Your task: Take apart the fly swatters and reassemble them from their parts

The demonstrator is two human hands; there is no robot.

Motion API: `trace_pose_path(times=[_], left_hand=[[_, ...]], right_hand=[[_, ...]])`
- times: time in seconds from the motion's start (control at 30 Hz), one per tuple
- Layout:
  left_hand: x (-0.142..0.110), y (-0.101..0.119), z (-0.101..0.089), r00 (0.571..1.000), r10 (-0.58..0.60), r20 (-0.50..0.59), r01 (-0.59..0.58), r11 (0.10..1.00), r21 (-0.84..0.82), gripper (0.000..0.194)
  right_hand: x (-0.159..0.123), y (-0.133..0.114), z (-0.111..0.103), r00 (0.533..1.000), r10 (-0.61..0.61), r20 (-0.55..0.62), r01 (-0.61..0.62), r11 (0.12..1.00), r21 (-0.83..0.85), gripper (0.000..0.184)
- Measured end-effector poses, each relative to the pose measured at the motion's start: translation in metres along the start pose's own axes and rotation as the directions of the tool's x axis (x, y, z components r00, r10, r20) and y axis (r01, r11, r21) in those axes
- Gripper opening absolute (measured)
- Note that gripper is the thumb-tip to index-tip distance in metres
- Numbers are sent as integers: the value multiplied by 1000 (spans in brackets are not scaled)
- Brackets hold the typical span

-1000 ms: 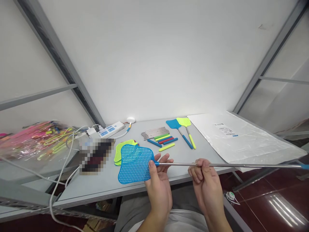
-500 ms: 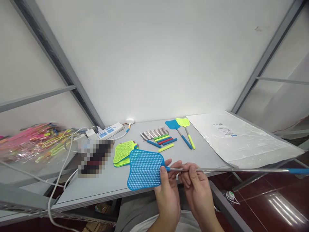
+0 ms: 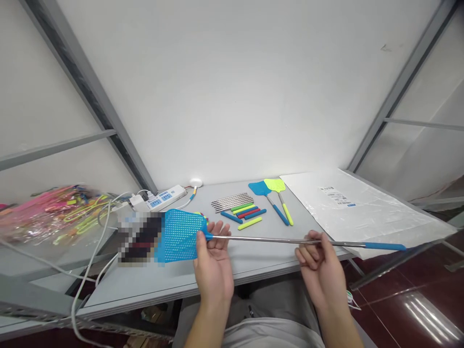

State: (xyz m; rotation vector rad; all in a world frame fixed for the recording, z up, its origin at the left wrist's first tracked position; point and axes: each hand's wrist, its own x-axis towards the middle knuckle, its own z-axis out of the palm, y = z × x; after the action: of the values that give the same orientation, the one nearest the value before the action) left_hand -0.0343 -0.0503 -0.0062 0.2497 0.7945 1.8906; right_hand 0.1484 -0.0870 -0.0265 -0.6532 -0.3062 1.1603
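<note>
A blue fly swatter [image 3: 184, 234] is stretched out between my hands, its perforated head to the left and its metal rod extended to the right. My left hand [image 3: 215, 268] pinches the neck just behind the head with the thumb. Farther along the rod, my right hand [image 3: 321, 266] grips the metal between thumb and fingers. The swatter's blue handle [image 3: 384, 246] sticks out beyond it over the table's right side. Behind lie loose coloured handles [image 3: 250, 223], a row of metal rods [image 3: 232, 202], and two swatters, one blue [image 3: 259, 187] and one yellow [image 3: 276, 185].
A white power strip [image 3: 168, 195] with cables sits at the table's back left. Plastic-bagged colourful items [image 3: 68, 212] lie at far left. A white plastic bag [image 3: 348, 208] covers the right side. Yellow-green swatter heads are mostly hidden behind the blue one.
My right hand first slid along the rod towards my left, then moved apart to the right. The swatter shifted right, then back left, now covering most of the yellow-green heads.
</note>
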Motion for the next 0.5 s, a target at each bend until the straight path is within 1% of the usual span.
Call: trace_pose_path(times=[0.17, 0.27, 0.33, 0.43, 0.5], left_hand=[[24, 26, -6, 995, 101, -26, -102, 994, -25, 31], [34, 34, -8, 990, 136, -32, -137, 989, -52, 32], [37, 34, -8, 992, 119, -33, -120, 991, -59, 32], [36, 29, -9, 996, 77, -41, -79, 996, -50, 31], [34, 25, -9, 995, 90, -47, -92, 995, -48, 31]], right_hand=[[18, -31, -22, 986, -127, -111, 132, 990, 44, 20], [22, -41, -31, 971, -181, -157, 187, 982, 28, 15], [24, -43, -34, 964, -206, -165, 212, 977, 18, 15], [25, -42, -37, 954, -236, -184, 244, 969, 27, 15], [23, -40, -34, 942, -270, -198, 280, 960, 23, 14]])
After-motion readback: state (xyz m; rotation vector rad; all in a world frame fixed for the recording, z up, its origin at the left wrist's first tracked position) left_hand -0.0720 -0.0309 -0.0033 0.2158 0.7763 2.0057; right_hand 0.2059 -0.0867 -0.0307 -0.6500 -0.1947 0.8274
